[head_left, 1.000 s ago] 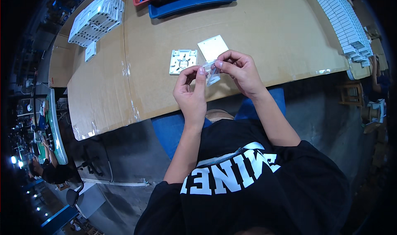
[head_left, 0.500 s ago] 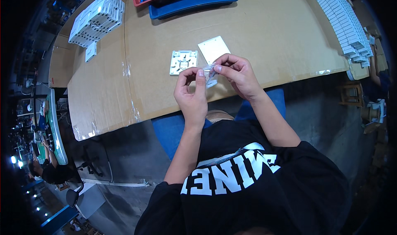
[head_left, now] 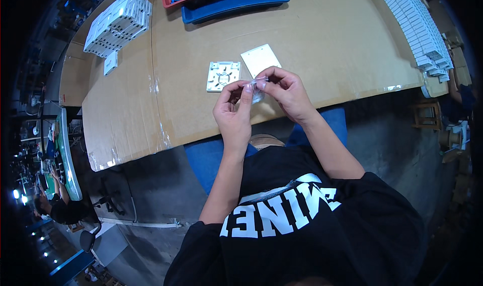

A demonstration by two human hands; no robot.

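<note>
Between my two hands is a small clear plastic bag [head_left: 258,96], pinched along its top edge over the near side of the table. My left hand [head_left: 235,104] grips one side with thumb and forefinger, and my right hand [head_left: 288,94] pinches the other side close by. Something pale shows inside the bag, too small to make out. Just beyond my left fingers lies a square white plastic base [head_left: 216,78] with slots and a round pattern. A plain white square cover [head_left: 260,58] lies behind my right fingers, partly hidden by them.
Stacked white plastic housings [head_left: 118,22] stand at the far left, with one single piece [head_left: 110,63] beside them. A red tray [head_left: 173,3] of small blue parts and a blue tray [head_left: 236,13] sit at the back. Rows of white boxes [head_left: 415,27] line the right edge.
My hands have drawn slightly closer together at the bag's top edge. The bag's lower part has shifted and is now bunched below my fingers. Items on the table have stayed put.
</note>
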